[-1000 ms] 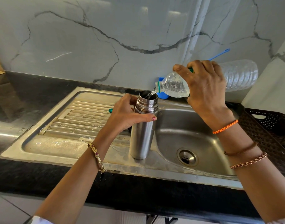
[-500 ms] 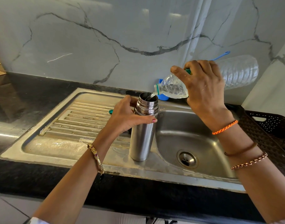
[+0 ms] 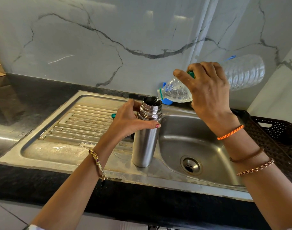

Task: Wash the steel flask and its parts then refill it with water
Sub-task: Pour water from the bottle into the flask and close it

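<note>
The open steel flask point(image 3: 146, 140) stands upright on the sink's rim between drainboard and basin. My left hand point(image 3: 130, 121) grips it just below the threaded neck. My right hand point(image 3: 208, 90) holds a clear plastic water bottle point(image 3: 241, 73) tipped on its side, mouth over the flask's opening. A thin stream of water runs from the bottle's mouth into the flask. A small green cap point(image 3: 113, 115) lies on the drainboard behind my left hand.
The steel sink basin point(image 3: 200, 141) with its drain point(image 3: 190, 165) lies right of the flask; the ribbed drainboard point(image 3: 78, 123) is wet. A blue object point(image 3: 167, 101) sits behind the bottle at the wall. A dark perforated basket point(image 3: 278, 135) stands at far right. Black countertop surrounds the sink.
The bottle's base has risen a little, tilting it more steeply as water keeps pouring. My left hand and the flask have stayed put.
</note>
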